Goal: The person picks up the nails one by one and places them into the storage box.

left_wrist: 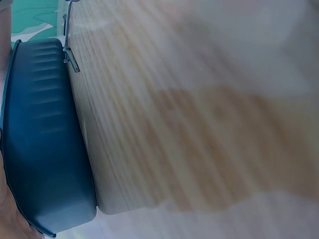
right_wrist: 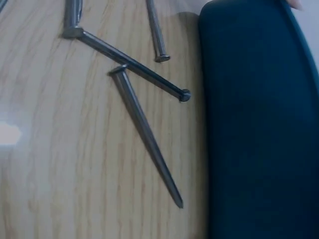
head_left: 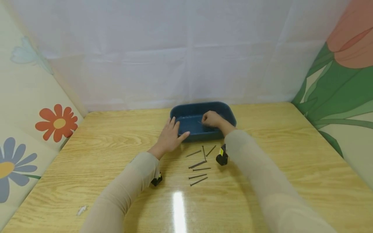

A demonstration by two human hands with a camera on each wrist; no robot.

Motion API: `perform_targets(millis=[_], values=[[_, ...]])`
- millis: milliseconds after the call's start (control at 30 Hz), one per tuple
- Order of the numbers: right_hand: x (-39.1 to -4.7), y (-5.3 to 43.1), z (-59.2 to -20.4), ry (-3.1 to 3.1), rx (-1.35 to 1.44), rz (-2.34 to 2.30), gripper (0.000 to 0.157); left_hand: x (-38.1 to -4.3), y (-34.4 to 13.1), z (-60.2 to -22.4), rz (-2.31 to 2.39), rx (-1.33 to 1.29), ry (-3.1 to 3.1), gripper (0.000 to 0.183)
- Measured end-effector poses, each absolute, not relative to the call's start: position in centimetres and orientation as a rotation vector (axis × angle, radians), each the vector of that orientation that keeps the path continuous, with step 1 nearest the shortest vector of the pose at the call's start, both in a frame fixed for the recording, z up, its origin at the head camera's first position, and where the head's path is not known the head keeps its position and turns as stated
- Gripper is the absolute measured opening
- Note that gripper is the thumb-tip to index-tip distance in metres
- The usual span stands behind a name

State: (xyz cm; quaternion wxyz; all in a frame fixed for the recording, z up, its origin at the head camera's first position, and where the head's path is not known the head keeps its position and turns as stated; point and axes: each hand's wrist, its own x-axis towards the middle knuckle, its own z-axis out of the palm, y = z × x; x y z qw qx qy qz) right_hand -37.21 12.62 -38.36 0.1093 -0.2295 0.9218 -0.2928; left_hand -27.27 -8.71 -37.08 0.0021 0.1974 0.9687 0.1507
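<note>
A dark blue plastic basin stands at the table's back, long side toward me. My left hand rests on its front left corner, fingers straight along the left rim and thumb spread over the front rim. My right hand is inside the basin, fingers curled together and pinching a nail, of which a thin end shows. More nails lie in the shade below that hand, partly hidden. Several long steel nails are scattered on the table before the basin; in the right wrist view a pointed nail lies beside its wall.
The wooden table meets a white cloth behind the basin. Painted panels flank both sides. A small white scrap lies at the front left. Black wrist cameras hang under both sleeves, the right one close to the nails.
</note>
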Motion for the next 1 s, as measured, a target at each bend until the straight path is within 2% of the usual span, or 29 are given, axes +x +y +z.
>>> perform_targets(millis=[200,233,300,467,600,733,1000], values=[[-48.4,15.2,-51.0,2.850,-0.848,-0.711,0.021,-27.3,-8.6,-37.0,0.477,0.625,3.046,0.075],[-48.9,15.1,-51.5,2.873,-0.816,-0.633,0.021,-27.3,-8.6,-37.0,0.475,0.627,3.047,0.075],[-48.3,14.9,-50.8,2.888,-0.848,-0.613,0.022,-27.3,-8.5,-37.0,0.473,0.625,3.049,0.075],[-40.2,12.3,-41.4,2.818,-0.695,-0.516,0.023,-27.4,-8.5,-37.0,0.467,0.629,3.046,0.075],[-36.1,11.5,-37.2,2.828,-0.682,-0.458,0.027,-27.5,-8.5,-37.1,0.465,0.630,3.049,0.075],[-35.1,11.3,-36.3,2.838,-0.671,-0.407,0.029,-27.6,-8.6,-37.2,0.458,0.633,3.056,0.075],[-35.5,11.4,-36.3,2.813,-0.635,-0.418,0.024,-27.6,-8.5,-37.2,0.460,0.625,3.056,0.075]])
